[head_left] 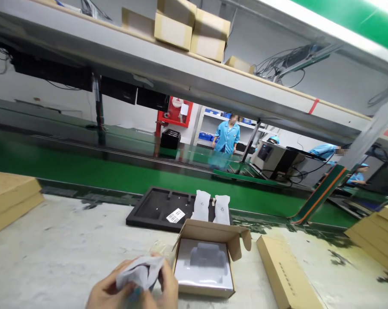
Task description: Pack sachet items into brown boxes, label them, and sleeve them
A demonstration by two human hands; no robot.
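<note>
Low in the head view, my left hand point(106, 285) and my right hand point(168, 281) both grip a crumpled white pouch point(139, 268). Its mouth gapes between my fingers, and what is inside I cannot make out. Just right of my hands lies an open cardboard box point(205, 292), its lid folded back. A pale moulded tray with a shaped hollow point(208, 257) fills the box. Behind it sits a black foam tray point(151, 204) with a white label sheet point(175, 215). Two white pouches point(201, 205) printed with a recycling mark stand at that tray's right end.
A long closed carton point(287, 274) lies to the right of the box. Stacked cardboard stands at far left point(12, 197) and far right point(380, 236). Beyond the worktop runs a green conveyor belt point(123, 169); a shelf point(116, 51) with cartons hangs overhead. Several people in blue work farther back.
</note>
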